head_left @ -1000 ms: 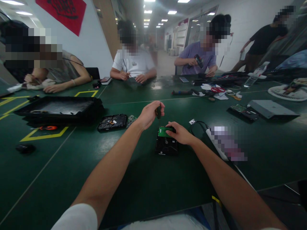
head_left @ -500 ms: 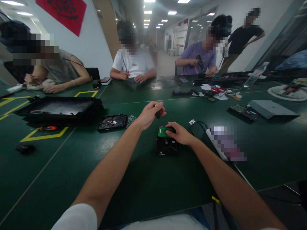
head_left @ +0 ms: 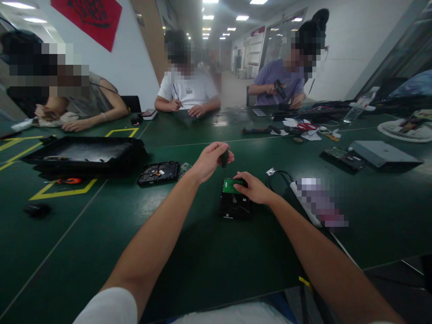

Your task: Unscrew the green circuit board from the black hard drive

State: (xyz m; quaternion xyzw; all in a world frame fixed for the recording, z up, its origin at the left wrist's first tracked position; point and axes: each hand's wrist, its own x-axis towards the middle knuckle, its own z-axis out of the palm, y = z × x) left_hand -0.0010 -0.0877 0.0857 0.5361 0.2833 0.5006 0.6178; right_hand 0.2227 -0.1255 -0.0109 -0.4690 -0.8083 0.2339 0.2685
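Observation:
A black hard drive (head_left: 235, 206) with a green circuit board (head_left: 230, 186) on its far part lies flat on the green table in front of me. My right hand (head_left: 254, 187) grips it at the far right, thumb on the board and fingers curled over the far edge. Above the drive's far left corner, my left hand (head_left: 216, 159) is closed around the dark handle of a screwdriver (head_left: 224, 159). The tool points downward, its thin shaft reaching towards the board's edge. Whether its tip touches a screw is too small to tell.
Left of my hands lie another opened drive (head_left: 158, 173) and a large black tray (head_left: 84, 153). To the right are a white power strip (head_left: 305, 204), a circuit-board part (head_left: 342, 158) and a grey metal case (head_left: 384, 155). Several people work across the table.
My left hand has turned slightly, and the screwdriver's handle stands more upright, its shaft now visible. My right hand and the drive have stayed put. The standing person at back right has moved behind a seated co-worker.

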